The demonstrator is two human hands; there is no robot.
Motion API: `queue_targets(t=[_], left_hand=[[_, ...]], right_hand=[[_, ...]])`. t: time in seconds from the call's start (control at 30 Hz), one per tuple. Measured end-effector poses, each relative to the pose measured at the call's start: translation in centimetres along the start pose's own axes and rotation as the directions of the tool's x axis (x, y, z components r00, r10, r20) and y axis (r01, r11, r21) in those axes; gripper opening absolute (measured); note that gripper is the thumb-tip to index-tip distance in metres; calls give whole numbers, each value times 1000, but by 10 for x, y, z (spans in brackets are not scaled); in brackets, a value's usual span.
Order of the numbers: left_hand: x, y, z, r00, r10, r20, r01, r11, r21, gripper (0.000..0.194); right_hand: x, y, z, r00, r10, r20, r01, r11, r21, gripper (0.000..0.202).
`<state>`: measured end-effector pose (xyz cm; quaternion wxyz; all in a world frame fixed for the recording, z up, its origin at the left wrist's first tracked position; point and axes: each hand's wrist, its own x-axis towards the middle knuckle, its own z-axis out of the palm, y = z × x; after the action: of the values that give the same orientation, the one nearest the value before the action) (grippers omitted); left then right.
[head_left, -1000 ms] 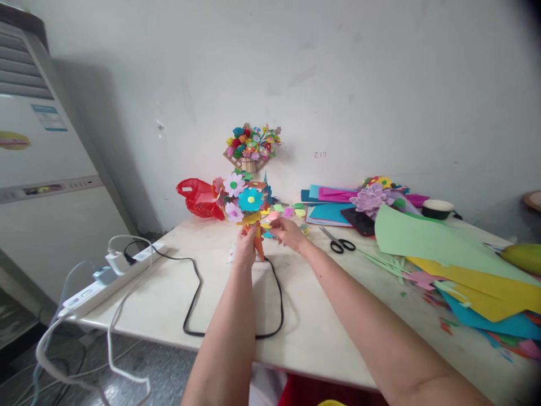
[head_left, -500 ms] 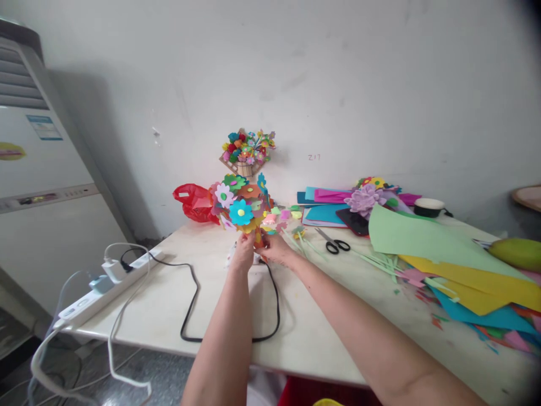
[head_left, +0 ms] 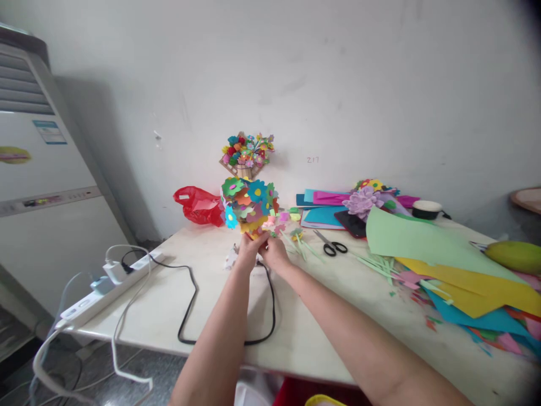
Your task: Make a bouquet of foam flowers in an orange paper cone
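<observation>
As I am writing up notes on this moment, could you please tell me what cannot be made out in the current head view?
All in the head view:
- Lower end of the flower bouquet: hidden by the left hand and right hand.
- The right hand's grip: hidden behind the hand itself.
- Print on the label of the air conditioner: too small.
- The round-topped object: cut off by the right edge.

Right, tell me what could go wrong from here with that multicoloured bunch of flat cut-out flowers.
The left hand grips the multicoloured bunch of flat cut-out flowers at its narrow base, the right hand close beside it; a loosened grip might let the wide top tip. The thin black cable loops beneath the left forearm, which might snag it. The black-handled metal scissors lie beyond the right forearm; a sideways sweep could knock them.
</observation>
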<state>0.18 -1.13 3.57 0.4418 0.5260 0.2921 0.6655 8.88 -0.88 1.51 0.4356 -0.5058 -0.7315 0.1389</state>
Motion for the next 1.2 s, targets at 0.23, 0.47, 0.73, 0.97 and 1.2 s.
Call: queue_targets(t=[0.23,0.47,0.73,0.97,1.2], left_hand=[[-1,-4,-3,998,-60,-5,60,998,31,32],[4,3,-26,994,-110,24,110,994,-8,32],[13,21,-60,982,2,-187,21,993,119,36],[12,11,-50,914,31,-404,30,989,146,42],[17,7,-38,898,60,-436,-12,994,112,40]], right_hand=[[-3,-7,-3,999,37,8,-36,997,-74,25],[-7,-9,-8,994,-84,76,89,994,-63,31],[-13,-4,-7,958,-160,237,228,929,-292,37],[-17,-6,14,903,-130,410,319,840,-438,30],[2,-2,25,923,-42,383,238,845,-479,29]])
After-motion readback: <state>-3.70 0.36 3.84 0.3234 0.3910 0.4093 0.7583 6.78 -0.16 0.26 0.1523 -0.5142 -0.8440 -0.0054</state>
